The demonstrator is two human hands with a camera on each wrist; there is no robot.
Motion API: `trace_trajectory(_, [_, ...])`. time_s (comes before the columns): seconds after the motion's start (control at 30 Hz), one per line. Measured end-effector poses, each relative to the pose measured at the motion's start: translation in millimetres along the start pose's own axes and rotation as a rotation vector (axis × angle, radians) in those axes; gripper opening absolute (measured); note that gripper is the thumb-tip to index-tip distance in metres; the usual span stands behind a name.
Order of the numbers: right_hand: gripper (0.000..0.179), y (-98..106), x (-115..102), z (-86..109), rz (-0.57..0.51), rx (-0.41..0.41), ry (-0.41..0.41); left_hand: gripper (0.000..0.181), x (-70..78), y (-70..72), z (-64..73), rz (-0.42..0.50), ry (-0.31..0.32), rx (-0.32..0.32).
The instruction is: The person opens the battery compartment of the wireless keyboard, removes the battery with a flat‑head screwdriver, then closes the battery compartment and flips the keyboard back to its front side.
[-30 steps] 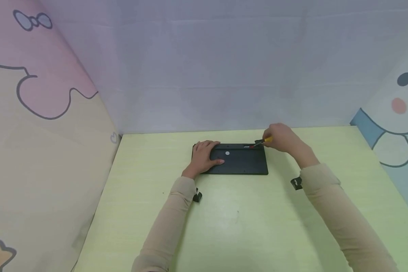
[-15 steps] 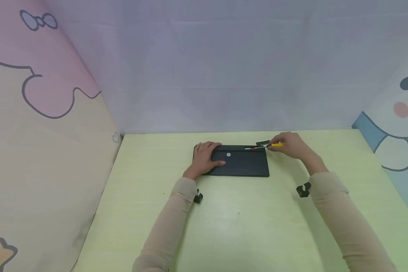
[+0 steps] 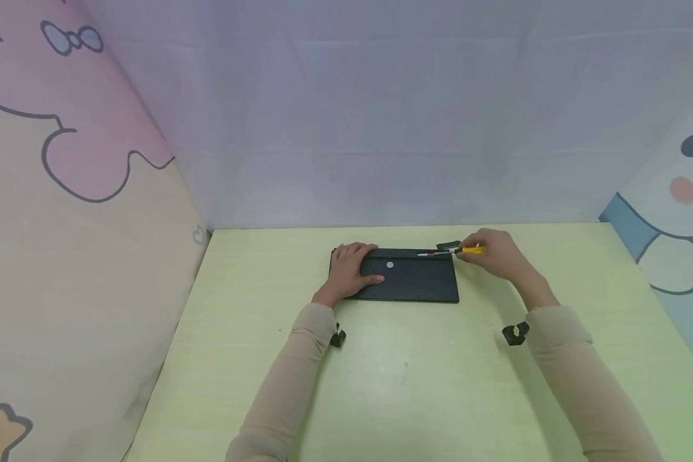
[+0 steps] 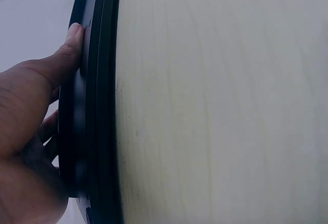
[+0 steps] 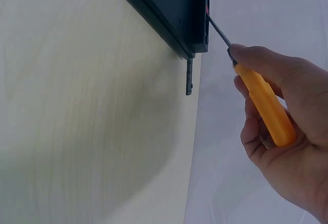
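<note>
A black keyboard (image 3: 418,282) lies underside up near the table's back edge, with a round pale sticker. My left hand (image 3: 345,271) rests spread on its left part, thumb (image 4: 72,44) on the flat underside and fingers reaching to the far edge. With my right hand (image 3: 498,253) I pinch a yellow-handled screwdriver (image 5: 266,106). Its thin shaft points left into a narrow slot on the keyboard's raised far strip, where a red and white battery-like piece (image 3: 425,255) shows. Whether the tip touches that piece is too small to tell.
A small black strip, apparently a cover (image 3: 448,245), lies just beyond the keyboard's far right corner. The pale yellow table (image 3: 404,398) ends at a whitish back wall (image 3: 381,128). Cartoon-printed panels (image 3: 92,256) stand on both sides.
My right hand has shifted right and lowered, bringing the screwdriver to a flatter angle along the slot. The small black strip is now less covered. My left hand stays on the keyboard.
</note>
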State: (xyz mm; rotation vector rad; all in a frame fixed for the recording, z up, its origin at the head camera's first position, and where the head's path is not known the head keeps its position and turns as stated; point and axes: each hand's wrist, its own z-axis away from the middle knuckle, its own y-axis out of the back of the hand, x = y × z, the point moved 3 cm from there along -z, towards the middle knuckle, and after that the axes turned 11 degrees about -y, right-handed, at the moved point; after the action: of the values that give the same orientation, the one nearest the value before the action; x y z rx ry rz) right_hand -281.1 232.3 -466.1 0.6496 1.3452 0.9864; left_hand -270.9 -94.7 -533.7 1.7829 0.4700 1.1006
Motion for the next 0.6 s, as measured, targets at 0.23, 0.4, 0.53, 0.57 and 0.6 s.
trace_trajectory(0.23, [0.026,2.5,-5.2,-1.8,0.052,0.038,0.035,0.078,1.9,-1.4,-0.6,-0.005,-0.002,-0.012])
trace_trajectory(0.4, [0.024,3.3,-4.8,-7.3,0.067,0.032,0.052,0.077,1.7,1.4,-2.3,-0.009,0.008,-0.005])
trace_trajectory(0.53, [0.026,1.9,-2.4,-8.6,0.066,0.028,0.043,0.077,1.1,2.9,-3.0,0.000,0.005,-0.006])
trace_trajectory(0.57, [0.027,1.5,-1.8,-8.5,0.063,0.028,0.038,0.077,1.1,3.2,-2.9,0.005,0.002,-0.006])
trace_trajectory(0.6, [0.027,1.1,-1.2,-8.3,0.061,0.028,0.035,0.077,1.1,3.4,-2.8,0.010,0.000,-0.006])
